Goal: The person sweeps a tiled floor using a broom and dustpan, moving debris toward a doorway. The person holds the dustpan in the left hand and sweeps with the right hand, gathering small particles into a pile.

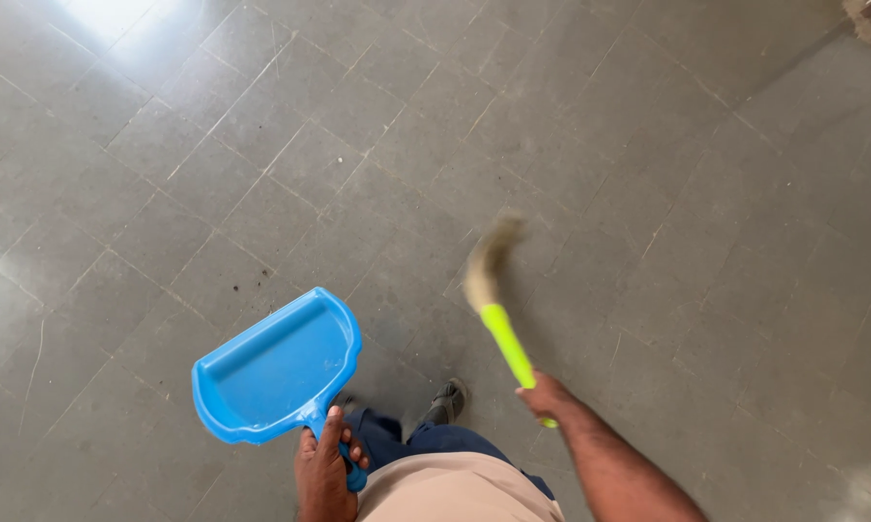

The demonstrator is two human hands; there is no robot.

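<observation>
A grey tiled floor [648, 193] bears scattered dark specks of dirt [261, 280] and a shoe [449, 398].

— What lies under me here?
— A floor of grey square stone tiles [261, 145], laid on a slant, pale grout lines between them, and dark specks [261, 280] scattered across one tile.

— And at the edges?
— A white glare [107, 17] on the far-left tiles. A tan frayed clump [863, 21] sits at the far-right corner. My dark grey shoe [448, 398] stands on the tiles, blue trouser leg [435, 440] above it.
</observation>
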